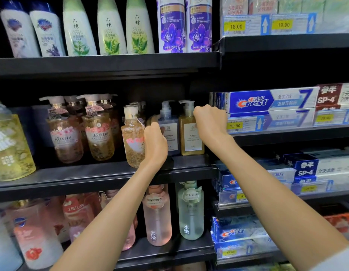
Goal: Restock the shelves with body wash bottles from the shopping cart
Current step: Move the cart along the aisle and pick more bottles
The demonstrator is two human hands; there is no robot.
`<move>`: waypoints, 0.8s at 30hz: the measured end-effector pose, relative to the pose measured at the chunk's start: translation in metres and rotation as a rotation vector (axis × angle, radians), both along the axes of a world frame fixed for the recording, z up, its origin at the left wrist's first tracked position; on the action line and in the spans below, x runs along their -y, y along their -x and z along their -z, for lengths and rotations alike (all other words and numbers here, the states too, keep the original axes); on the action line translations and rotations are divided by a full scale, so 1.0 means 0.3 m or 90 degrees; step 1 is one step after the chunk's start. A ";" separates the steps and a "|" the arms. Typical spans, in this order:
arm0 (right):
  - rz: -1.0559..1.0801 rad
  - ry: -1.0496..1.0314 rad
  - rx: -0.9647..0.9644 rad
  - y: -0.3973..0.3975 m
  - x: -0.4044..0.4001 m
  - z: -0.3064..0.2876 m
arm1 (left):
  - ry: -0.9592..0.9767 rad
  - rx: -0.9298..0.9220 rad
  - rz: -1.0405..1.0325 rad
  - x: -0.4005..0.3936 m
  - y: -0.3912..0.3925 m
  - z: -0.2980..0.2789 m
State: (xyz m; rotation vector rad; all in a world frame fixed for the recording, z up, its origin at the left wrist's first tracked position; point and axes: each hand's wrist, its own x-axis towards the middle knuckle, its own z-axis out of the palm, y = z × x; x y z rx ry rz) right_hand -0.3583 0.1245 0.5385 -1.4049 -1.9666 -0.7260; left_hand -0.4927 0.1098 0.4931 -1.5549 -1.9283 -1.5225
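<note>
On the middle shelf stand two square pump bottles side by side, a grey-blue bottle and an amber bottle. My left hand wraps the left side of the grey-blue bottle, with the thumb on its front. It also touches a pink, petal-filled Kustie bottle standing at the shelf's front edge. My right hand is curled into a fist against the amber bottle's pump neck; its fingertips are hidden. The shopping cart is out of view.
More Kustie bottles and a yellow bottle fill the shelf's left. White and purple bottles stand above, pink and pale green bottles below. Toothpaste boxes with price tags occupy the right bay.
</note>
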 end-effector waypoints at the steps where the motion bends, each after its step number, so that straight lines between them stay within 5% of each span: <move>1: 0.005 0.001 0.000 0.004 0.000 0.000 | -0.001 0.001 0.000 0.000 0.001 0.000; 24: 0.084 0.033 0.046 0.016 0.019 0.000 | 0.072 -0.007 0.015 -0.002 -0.007 0.002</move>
